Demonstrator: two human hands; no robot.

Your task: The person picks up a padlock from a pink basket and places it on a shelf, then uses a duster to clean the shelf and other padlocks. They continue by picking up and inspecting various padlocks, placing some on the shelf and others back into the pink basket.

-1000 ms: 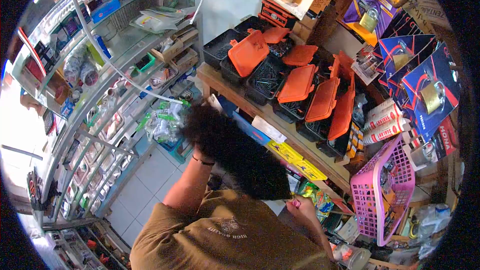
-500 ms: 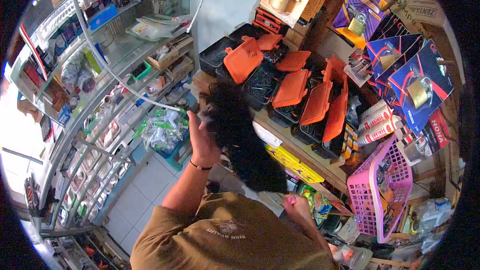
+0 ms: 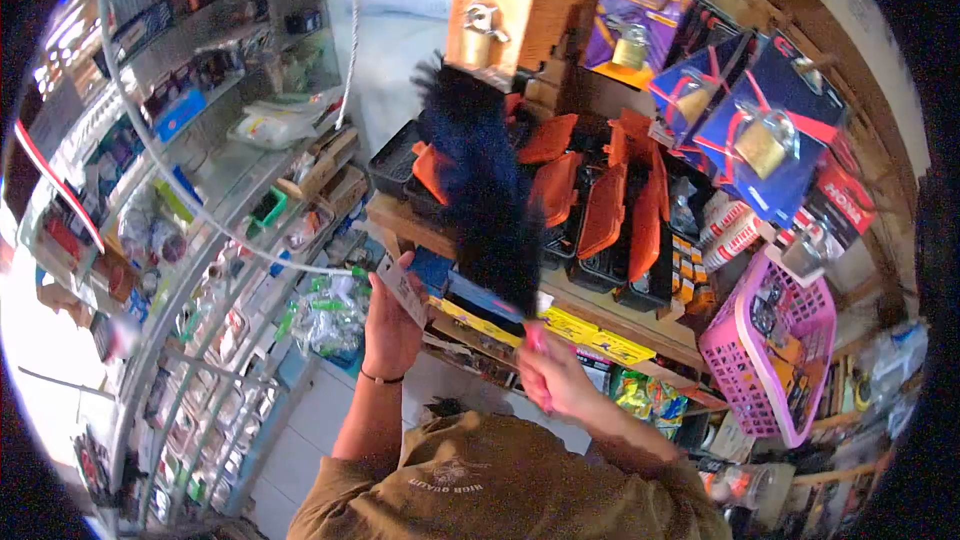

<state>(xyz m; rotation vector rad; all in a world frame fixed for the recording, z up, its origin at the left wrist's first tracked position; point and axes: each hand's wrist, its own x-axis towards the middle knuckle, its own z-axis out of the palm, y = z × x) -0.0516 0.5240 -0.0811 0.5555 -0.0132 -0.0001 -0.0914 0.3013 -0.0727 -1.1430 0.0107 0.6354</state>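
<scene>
My right hand (image 3: 556, 376) is closed around the pink handle of a black feather duster (image 3: 490, 200). The duster stands tilted upward, its feathers in front of several black bins (image 3: 395, 155) with orange lids (image 3: 556, 188); it hides part of them. My left hand (image 3: 390, 335), with a dark band at the wrist, grips a flat pale card or packet (image 3: 402, 290) with print I cannot read. That hand is beside clear bags with green parts (image 3: 325, 315), left of the wooden shelf edge.
Carded padlocks (image 3: 762, 145) hang at the upper right, above a pink basket (image 3: 745, 370) and sealant tubes (image 3: 728, 225). On the left stands a glass display case (image 3: 215, 240) with stock. A white cord (image 3: 215, 230) crosses before it. Yellow labels (image 3: 600, 335) line the shelf front.
The duster has swung up in front of the bins, with my right hand moving up and left. The card in my left hand now shows. The view has shifted.
</scene>
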